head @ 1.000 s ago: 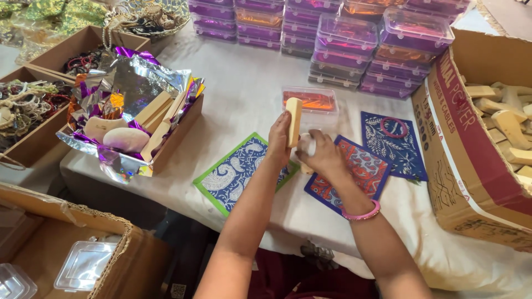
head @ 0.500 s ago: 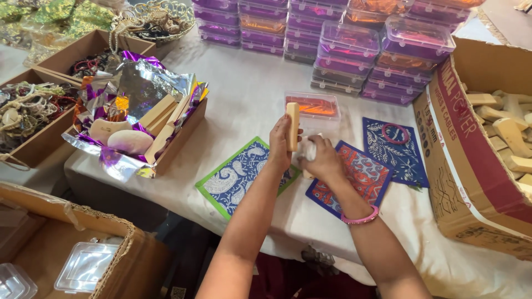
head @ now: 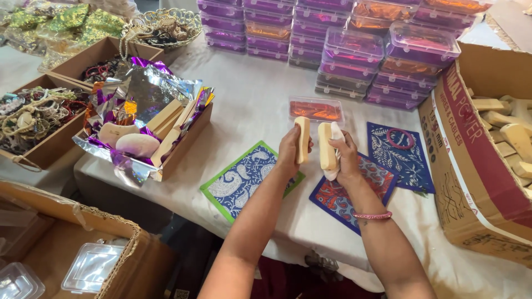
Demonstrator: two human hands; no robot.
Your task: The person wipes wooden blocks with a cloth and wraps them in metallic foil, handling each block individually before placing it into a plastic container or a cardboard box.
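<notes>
My left hand [head: 289, 150] grips a pale wooden piece [head: 302, 138] held upright above the white-covered table [head: 249, 105]. My right hand [head: 344, 158] holds a second pale wooden piece [head: 326, 145] upright together with a white cloth [head: 337, 133]. The two pieces stand side by side, a small gap between them. Below the hands lie a green-edged blue patterned card [head: 241, 180] and a dark blue and red patterned card [head: 346, 194]. A pink bangle [head: 372, 215] circles my right wrist.
A clear lidded box with orange contents [head: 316, 109] lies just beyond the hands. Stacks of purple-tinted boxes [head: 354, 50] line the back. A carton of wooden pieces [head: 501, 124] stands right; a foil-lined tray [head: 144, 124] and boxes of trinkets [head: 39, 113] stand left. Another blue card [head: 396, 149].
The single wooden piece held at the left hand is now two pieces apart, one in each hand, with the cloth still in the right hand.
</notes>
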